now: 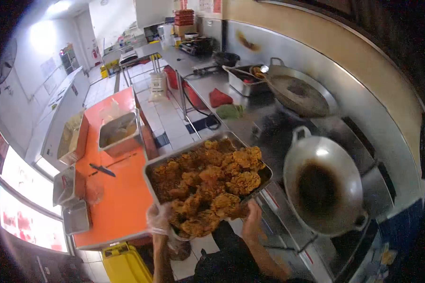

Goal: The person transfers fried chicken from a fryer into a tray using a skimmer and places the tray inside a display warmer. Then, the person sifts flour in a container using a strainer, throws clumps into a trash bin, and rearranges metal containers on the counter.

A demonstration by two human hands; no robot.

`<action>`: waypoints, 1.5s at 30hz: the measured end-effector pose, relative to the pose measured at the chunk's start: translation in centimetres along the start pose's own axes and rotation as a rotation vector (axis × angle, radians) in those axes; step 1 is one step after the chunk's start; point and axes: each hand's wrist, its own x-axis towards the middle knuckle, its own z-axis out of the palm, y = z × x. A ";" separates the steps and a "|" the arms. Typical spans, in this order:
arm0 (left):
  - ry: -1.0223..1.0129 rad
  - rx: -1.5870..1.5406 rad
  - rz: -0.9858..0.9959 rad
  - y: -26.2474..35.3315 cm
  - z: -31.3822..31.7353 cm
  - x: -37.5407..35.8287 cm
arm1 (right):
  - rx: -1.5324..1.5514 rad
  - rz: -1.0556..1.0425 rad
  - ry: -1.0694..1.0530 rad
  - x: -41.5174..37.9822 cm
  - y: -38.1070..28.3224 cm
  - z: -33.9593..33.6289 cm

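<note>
A rectangular metal tray [151,181] heaped with browned fried chicken [208,174] is held up in front of me, between the orange table and the stove. My left hand [159,220], in a clear plastic glove, grips the tray's near left side. Bare of any glove, my right hand [251,218] holds the near right side from below. Its fingertips are partly hidden under the tray. Pieces of chicken pile above the rim and reach over the near edge.
On my right stand a large wok [354,184] with dark liquid and a second wok [328,94] behind it. The orange table [113,193] on my left carries a knife [102,170] and a deep metal pan [115,148]. A yellow bin [125,264] stands below.
</note>
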 end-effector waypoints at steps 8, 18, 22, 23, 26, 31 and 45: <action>-0.010 -0.043 0.061 0.5 10.8 16.2 | 0.382 0.727 0.049 16.2 19.5 8.8; -0.251 -0.865 -0.383 -8.5 30.7 43.0 | 0.382 0.789 0.354 39.3 32.4 13.6; -0.586 -1.058 -0.627 -16.0 35.8 53.3 | 0.179 1.043 0.617 46.0 30.8 16.5; -0.582 -0.882 -0.612 -15.6 36.9 54.9 | 0.194 1.011 0.648 47.7 31.0 17.4; -0.604 -0.538 -0.579 -11.3 40.8 56.4 | 0.430 0.831 0.638 48.3 31.8 17.6; -0.986 0.018 -0.559 -7.2 40.7 63.2 | -0.285 0.155 0.487 42.9 45.4 19.3; -1.375 0.259 -0.511 -8.1 42.7 64.7 | 0.618 0.761 0.877 53.3 25.4 18.2</action>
